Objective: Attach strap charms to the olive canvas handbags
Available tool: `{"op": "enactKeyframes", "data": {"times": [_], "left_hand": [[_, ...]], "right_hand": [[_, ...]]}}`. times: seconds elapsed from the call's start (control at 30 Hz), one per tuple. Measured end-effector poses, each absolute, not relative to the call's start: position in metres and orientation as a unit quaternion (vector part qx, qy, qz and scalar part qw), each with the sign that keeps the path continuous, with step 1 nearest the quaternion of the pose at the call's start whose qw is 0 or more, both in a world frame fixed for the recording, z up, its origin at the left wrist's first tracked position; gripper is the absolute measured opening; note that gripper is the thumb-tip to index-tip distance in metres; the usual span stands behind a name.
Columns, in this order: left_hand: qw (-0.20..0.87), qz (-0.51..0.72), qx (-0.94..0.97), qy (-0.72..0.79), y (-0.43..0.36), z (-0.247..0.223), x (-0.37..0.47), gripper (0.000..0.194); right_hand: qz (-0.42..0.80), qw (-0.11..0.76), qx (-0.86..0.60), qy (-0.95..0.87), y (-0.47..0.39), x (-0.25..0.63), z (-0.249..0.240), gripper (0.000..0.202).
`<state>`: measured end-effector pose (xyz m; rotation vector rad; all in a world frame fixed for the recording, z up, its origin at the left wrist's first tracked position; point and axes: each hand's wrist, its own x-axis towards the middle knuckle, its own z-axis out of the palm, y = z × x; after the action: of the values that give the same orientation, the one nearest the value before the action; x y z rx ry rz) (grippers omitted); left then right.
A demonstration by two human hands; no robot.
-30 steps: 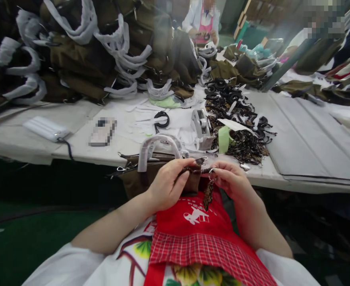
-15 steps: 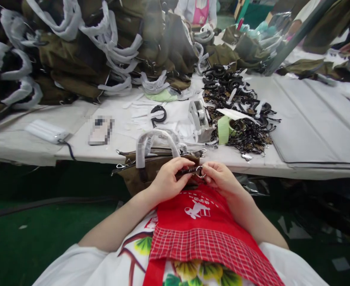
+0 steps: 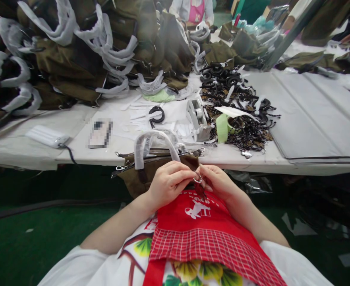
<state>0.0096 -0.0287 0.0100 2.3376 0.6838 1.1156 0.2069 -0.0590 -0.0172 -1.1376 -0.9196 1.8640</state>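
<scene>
Close to my apron, my left hand (image 3: 171, 180) and my right hand (image 3: 216, 180) meet fingertip to fingertip. Between them is a silver metal ring (image 3: 197, 180), pinched by the fingers of both hands. A dark strip (image 3: 200, 191) hangs below the ring, its far end partly lost against the red apron. Behind my left hand an olive handbag (image 3: 133, 180) leans at the table edge, its handles (image 3: 157, 143) wrapped in clear and white film. My left hand and wrist cover part of the bag's front.
Several olive bags with wrapped handles (image 3: 112, 51) are piled at the back left. A tape dispenser (image 3: 197, 119) stands beside a heap of black straps (image 3: 237, 107). A phone (image 3: 99, 134), a white device (image 3: 47, 136) and flat grey sheets (image 3: 320, 119) lie on the table. Another person (image 3: 192, 12) is at the far side.
My hands have come closer together at the ring. The dark strip that ran sideways from my left fingers now hangs down below the ring.
</scene>
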Motion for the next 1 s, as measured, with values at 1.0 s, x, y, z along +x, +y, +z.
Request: {"op": "enactKeyframes", "data": {"times": [1.0], "left_hand": [[-0.001,0.295,0.931,0.213,-0.039,0.010,0.007,0.018]], "right_hand": [[0.701,0.419,-0.442,-0.371,-0.063,0.213,-0.006,0.026]]}}
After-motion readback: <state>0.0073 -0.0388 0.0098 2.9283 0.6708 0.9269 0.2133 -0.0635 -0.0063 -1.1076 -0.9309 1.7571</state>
